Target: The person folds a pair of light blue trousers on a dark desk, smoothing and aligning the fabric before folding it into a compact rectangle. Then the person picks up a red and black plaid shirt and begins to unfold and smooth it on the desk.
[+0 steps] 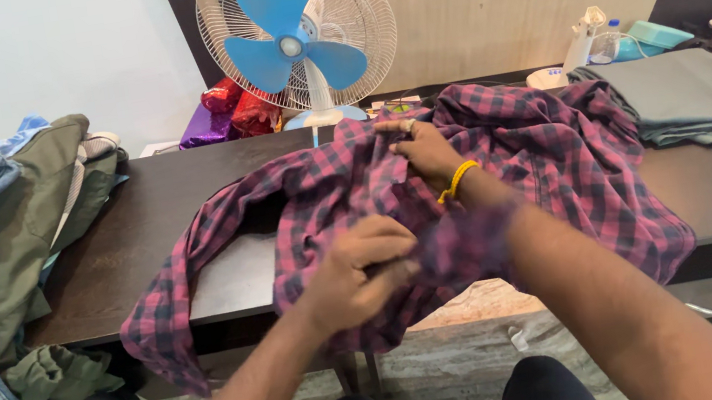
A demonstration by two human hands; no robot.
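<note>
- So, plaid shirt (556, 151) lies crumpled across the dark desk (129, 253), hem hanging off the near edge
- left hand (358, 275): grip bunched shut on the shirt's front fabric; a bit blurry
- right hand (426, 150) reaches further back, fingers pinching the cloth near the collar
- blue fan (291, 45) behind; folded grey cloth (697, 92) at right

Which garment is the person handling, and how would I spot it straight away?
Start at the dark wooden table in front of the blue-bladed fan. Spread across its middle lies the checked shirt, gripped by the left hand and right hand. Its maroon-and-dark plaid sets it apart from the plain grey folded cloth beside it.
</note>
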